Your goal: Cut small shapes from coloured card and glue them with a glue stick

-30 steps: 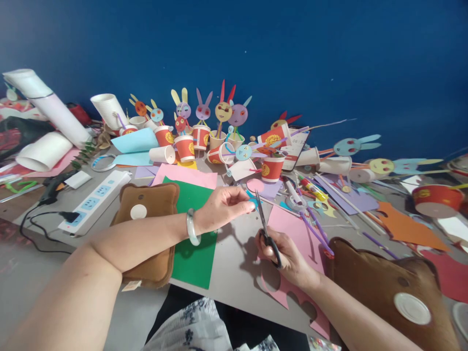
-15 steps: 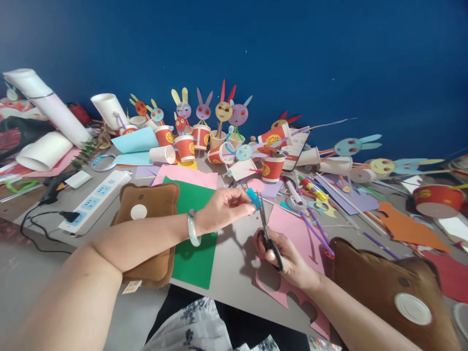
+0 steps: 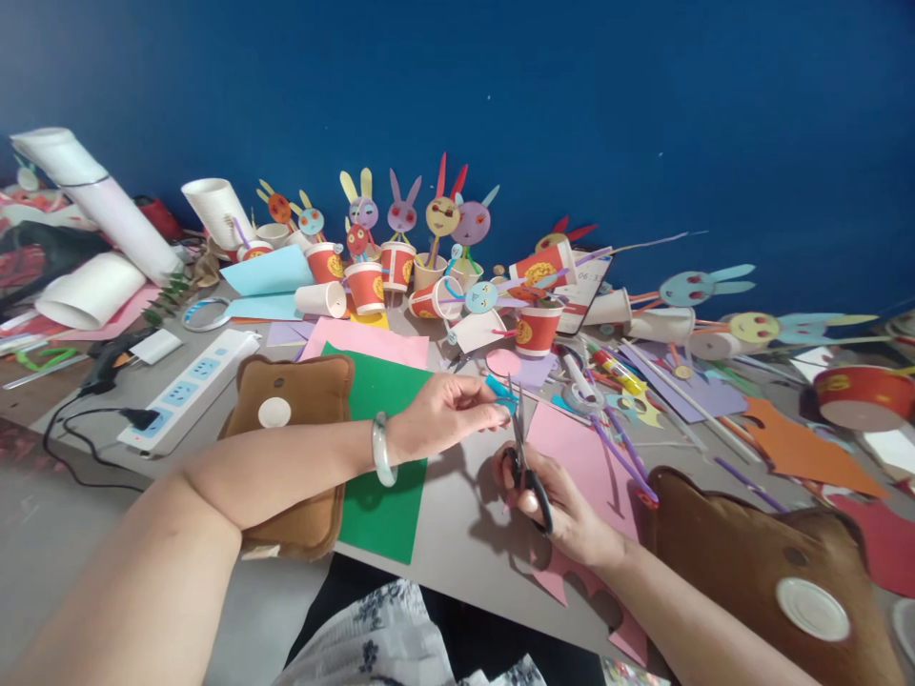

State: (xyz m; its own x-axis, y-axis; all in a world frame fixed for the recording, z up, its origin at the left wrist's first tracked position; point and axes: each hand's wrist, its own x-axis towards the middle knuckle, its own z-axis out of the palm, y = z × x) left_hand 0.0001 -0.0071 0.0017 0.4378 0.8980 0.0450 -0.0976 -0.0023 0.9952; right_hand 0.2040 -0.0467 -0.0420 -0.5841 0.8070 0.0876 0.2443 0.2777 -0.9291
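Blue paper [image 3: 501, 391] pokes out more from the left hand [image 3: 447, 410] pinch than a second ago, over mid-desk. Right hand [image 3: 561, 500] grips the scissors [image 3: 520, 431] handles, blades slightly parted beside it. I'd keep fingertips clear and turn the paper, not the blades.

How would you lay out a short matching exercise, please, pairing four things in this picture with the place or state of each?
Column one:
1. Scissors
2. Blue paper piece
3. Green sheet
4. Power strip

Column two:
A. On the table, below the wrist that wears a bangle
B. With a black plug in it
C. Held in the right hand
D. Held by the left hand

Right pairs: 1-C, 2-D, 3-A, 4-B.
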